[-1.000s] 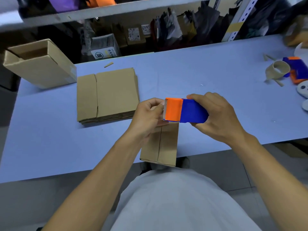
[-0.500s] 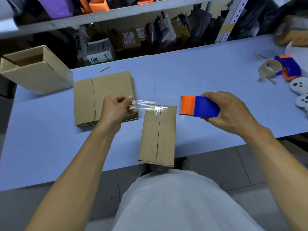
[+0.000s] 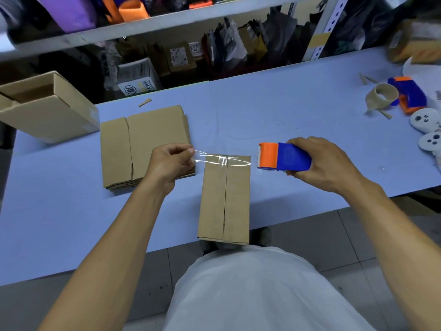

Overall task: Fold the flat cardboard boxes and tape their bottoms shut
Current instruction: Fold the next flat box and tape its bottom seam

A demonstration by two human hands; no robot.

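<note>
The left hand [image 3: 170, 161] pinches the free end of a clear tape strip [image 3: 222, 160] stretched across the far end of the folded box [image 3: 224, 199], which stands at the bench's [image 3: 286, 111] near edge. The right hand [image 3: 327, 163] grips the blue-and-orange tape dispenser [image 3: 284, 156]. A stack of flat boxes [image 3: 143, 144] lies toward the bench's left end.

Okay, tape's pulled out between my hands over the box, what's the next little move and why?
Probably lower the tape onto the box and press it down. The left hand pinches its free end, the right hand holds the dispenser, and the strip stretches crosswise above the far end of the untaped seam.
</note>
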